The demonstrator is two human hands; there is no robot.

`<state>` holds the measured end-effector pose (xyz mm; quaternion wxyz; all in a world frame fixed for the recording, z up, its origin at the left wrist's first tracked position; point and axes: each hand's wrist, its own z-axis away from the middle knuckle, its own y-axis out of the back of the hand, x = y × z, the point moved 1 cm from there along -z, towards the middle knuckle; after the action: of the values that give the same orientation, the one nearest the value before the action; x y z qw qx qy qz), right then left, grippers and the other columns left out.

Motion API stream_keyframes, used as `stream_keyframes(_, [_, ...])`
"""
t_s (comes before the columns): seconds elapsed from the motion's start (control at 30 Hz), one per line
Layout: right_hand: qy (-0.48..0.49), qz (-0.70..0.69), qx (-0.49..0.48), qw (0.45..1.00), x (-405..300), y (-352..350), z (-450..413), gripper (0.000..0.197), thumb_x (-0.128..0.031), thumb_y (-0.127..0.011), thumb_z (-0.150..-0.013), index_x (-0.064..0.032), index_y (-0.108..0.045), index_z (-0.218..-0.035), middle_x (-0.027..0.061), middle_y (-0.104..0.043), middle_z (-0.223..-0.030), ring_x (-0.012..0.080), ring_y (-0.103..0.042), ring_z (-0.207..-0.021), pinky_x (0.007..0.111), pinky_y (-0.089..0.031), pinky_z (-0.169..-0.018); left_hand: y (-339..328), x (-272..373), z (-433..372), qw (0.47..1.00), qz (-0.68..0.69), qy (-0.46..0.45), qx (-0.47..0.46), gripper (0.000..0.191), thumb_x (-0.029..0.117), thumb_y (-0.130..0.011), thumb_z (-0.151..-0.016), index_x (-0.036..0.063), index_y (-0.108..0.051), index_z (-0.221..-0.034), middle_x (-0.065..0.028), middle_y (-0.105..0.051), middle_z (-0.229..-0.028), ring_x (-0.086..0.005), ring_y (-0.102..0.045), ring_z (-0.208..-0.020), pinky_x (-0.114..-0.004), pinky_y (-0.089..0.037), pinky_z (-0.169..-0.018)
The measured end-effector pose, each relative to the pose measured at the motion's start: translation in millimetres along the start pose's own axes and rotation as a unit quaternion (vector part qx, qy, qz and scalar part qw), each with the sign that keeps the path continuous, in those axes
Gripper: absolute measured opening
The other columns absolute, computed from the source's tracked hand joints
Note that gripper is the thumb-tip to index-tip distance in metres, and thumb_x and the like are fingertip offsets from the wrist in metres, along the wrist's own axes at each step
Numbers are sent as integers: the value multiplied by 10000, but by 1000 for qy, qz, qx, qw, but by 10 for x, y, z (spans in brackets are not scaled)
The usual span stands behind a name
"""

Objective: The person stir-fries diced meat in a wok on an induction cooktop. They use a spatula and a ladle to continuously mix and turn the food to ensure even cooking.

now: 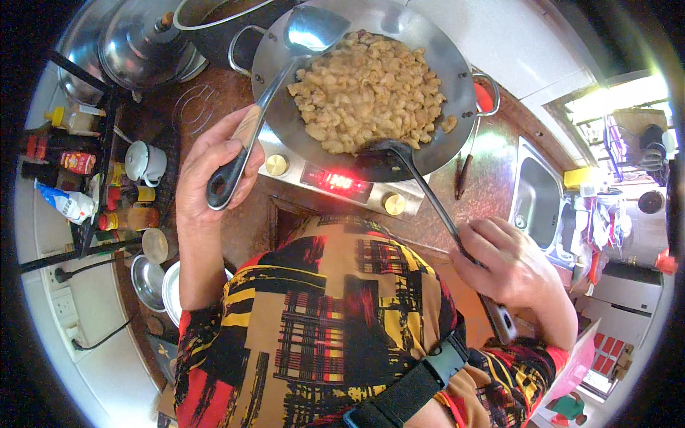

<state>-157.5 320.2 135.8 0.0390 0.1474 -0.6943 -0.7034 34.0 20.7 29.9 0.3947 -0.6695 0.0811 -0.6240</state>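
Observation:
A wide metal wok (452, 96) stands on the cooker, holding a heap of browned, bite-size food pieces (369, 96), probably meat. My left hand (219, 160) grips the wood-and-black handle of a steel wok spatula (316, 32), whose blade rests over the wok's far left side. My right hand (508, 262) is closed around the long handle of a black ladle (423, 179). The ladle's bowl sits at the near edge of the food, partly hidden by it. One loose piece lies apart on the wok's right wall.
The cooker panel (342, 182) has a lit red display and two gold knobs. A dark pot (214, 27) adjoins the wok at upper left. Seasoning jars and bottles (128, 218) crowd a black rack at left, near a white enamel pot (145, 162). A steel sink (538, 198) lies right.

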Motion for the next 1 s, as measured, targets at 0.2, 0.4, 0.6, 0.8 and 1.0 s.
stream_keyframes(0.2, [10,72,-20,997,355,-413,-150,288,-117,-614,-608,18,-582,-861,123,-548,-855,264,-576,-809,339,-493,-656,-59,2,-33,1000,-20,16,-4,575,161,-533,-828,-68,-345,-1321,-155,-555,-720,-121,-447,-370,-206,-307,-293])
stream_keyframes(0.4, [-70,24,112,991,502,42,-41,260,-160,-615,-611,-33,-591,-837,111,-564,-859,248,-579,-760,316,-462,-586,-78,9,17,999,-30,20,14,586,174,-538,-826,-82,-342,-1316,-150,-543,-711,-115,-456,-380,-201,-309,-296])
stream_keyframes(0.6, [-87,-120,140,979,280,630,69,236,-145,-672,-552,6,-609,-721,167,-614,-791,251,-599,-633,316,-464,-515,-42,-29,-2,999,-43,8,19,647,220,-558,-838,-94,-288,-1335,-143,-525,-708,-115,-449,-379,-196,-320,-301])
stream_keyframes(0.8, [33,-118,7,993,121,779,20,394,-179,-556,-404,24,-597,-740,196,-585,-856,280,-590,-660,326,-468,-512,-105,-40,-104,999,-50,19,-7,649,224,-559,-835,-95,-292,-1333,-140,-518,-702,-119,-448,-374,-198,-317,-299])
stream_keyframes(1.0, [-20,-37,-38,998,327,274,-73,257,-139,-612,-563,1,-566,-774,130,-555,-844,276,-574,-752,351,-477,-604,-102,-93,-29,998,-59,8,10,649,229,-561,-835,-91,-296,-1334,-138,-517,-703,-120,-450,-370,-198,-319,-298])
